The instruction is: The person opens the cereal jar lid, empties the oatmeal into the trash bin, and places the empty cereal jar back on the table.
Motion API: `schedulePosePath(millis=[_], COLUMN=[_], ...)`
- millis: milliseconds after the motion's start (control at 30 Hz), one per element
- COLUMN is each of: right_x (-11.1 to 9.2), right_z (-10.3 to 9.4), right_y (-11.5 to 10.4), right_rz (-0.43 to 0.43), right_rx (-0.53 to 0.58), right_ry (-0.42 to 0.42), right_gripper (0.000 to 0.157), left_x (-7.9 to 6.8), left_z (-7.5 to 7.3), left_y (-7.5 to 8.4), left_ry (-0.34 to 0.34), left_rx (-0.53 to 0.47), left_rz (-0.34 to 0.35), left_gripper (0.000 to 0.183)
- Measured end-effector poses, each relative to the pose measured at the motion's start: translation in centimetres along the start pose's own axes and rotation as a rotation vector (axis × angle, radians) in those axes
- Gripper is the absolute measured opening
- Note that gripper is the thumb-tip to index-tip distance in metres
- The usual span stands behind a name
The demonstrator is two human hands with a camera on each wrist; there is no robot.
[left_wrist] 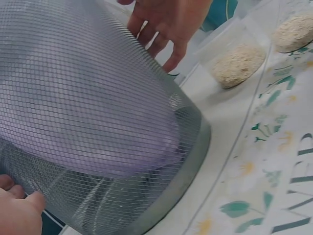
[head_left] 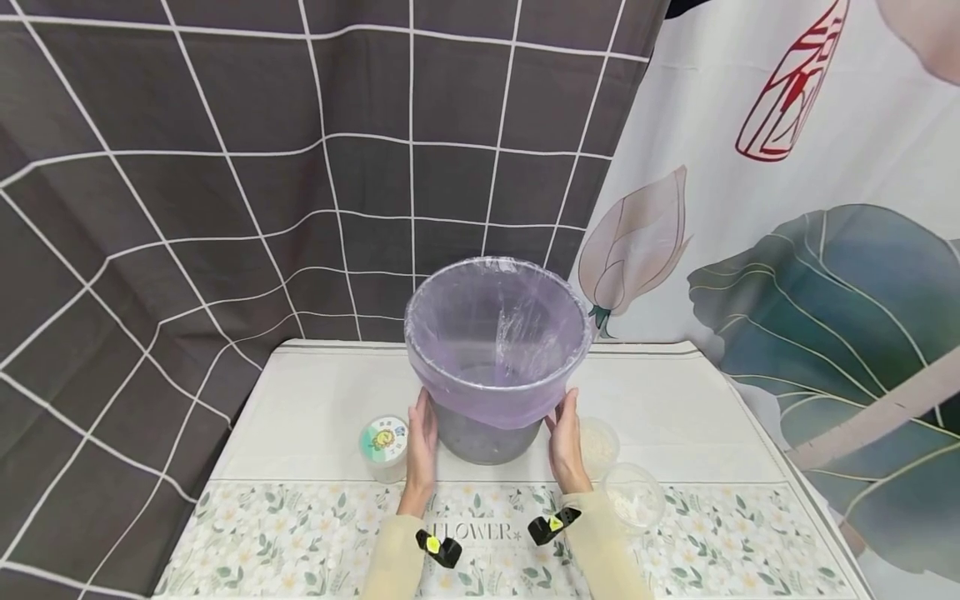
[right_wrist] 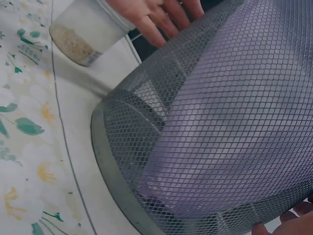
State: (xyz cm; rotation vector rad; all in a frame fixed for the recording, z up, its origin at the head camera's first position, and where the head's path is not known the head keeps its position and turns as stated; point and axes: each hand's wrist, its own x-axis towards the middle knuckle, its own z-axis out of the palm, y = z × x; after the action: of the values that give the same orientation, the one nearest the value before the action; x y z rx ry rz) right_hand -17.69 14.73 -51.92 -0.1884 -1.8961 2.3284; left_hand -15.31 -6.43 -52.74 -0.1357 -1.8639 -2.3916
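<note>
A grey wire-mesh trash can (head_left: pixel 483 446), lined with a translucent purple bag (head_left: pixel 498 404), stands upright near the middle of the table. On its left side rests my left hand (head_left: pixel 422 446), and my right hand (head_left: pixel 566 446) lies against the opposite side. Fairly straight, slightly spread fingers of the right hand (left_wrist: pixel 168 22) touch the mesh in the left wrist view. The left hand (right_wrist: pixel 156 14) shows much the same pose in the right wrist view. Through the mesh, the bag (left_wrist: pixel 112 112) hangs down inside the can. Parts of both palms are hidden.
A clear tub (head_left: pixel 386 467) with a green-and-white top stands left of my left hand. Two clear containers (head_left: pixel 600 446) (head_left: pixel 633 497) holding pale flakes stand by my right forearm. A flowered cloth (head_left: pixel 285 542) covers the table front; a dark checked curtain (head_left: pixel 360 183) hangs behind.
</note>
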Motion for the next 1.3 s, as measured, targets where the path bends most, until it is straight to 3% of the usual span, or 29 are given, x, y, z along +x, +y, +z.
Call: schedulePosePath(millis=[67,233,400,500,733,933,1133,1300], right_x=[-0.3,-1.5,-3.3,-3.9,-5.3,-6.9,-8.3,-9.0], right_z=[0.0,-0.1,-0.2,-0.5,-1.1,-1.4,-2.1,-3.4], right_y=[0.1,-0.1,-0.9,-0.2,0.4,-0.1,-1.3,-2.1], right_rz=[0.009,0.029,0.05,0.049,0.059,0.073,-0.009,-0.139], right_rx=[-0.001,-0.028,-0.052,-0.076,-0.134,-0.156,-0.341,-0.463], right_ry=[0.001,-0.025,-0.064,-0.071,-0.11,-0.15,-0.085,-0.069], right_gripper=[0.071,0.068,0.067,0.068,0.068,0.064,0.049,0.03], left_x=[-0.3,-1.5,-2.4,-3.2,-4.2,-5.4,-6.5,-7.1], left_z=[0.1,0.6,0.7,0.8,1.0,1.2,1.6,2.5], left_y=[0.0,1.6,1.7,1.7,-0.8,-1.7,-2.0,-2.0], left_ry=[-0.001,-0.025,-0.055,-0.062,-0.073,-0.086,-0.065,-0.024], left_rx=[-0.011,-0.001,0.044,0.051,0.092,0.151,0.229,0.284], left_rz=[0.008,0.001,0.016,0.008,-0.027,-0.005,0.026,-0.009], left_gripper=[0.055,0.053,0.053,0.052,0.055,0.057,0.052,0.038])
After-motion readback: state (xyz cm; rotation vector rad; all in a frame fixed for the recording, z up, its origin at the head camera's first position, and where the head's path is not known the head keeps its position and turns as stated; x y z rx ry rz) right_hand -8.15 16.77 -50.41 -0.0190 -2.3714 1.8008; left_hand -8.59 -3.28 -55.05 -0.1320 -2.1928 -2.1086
